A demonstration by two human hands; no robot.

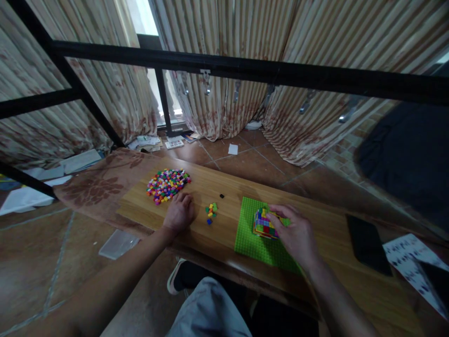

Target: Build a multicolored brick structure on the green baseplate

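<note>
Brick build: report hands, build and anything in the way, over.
Left hand beside loose brick pile. Right hand at brick build, fingers partly covering it. Build on green baseplate. Small brick cluster between hands, clear of build.

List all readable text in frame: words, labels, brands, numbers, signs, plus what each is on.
No readable text.
Printed sheet at far right: rows of dark marks, too small and blurred to read.
White printed item on the floor near the curtains: dark print, too small to read.
Loose bricks, green baseplate: no lettering visible.
</note>
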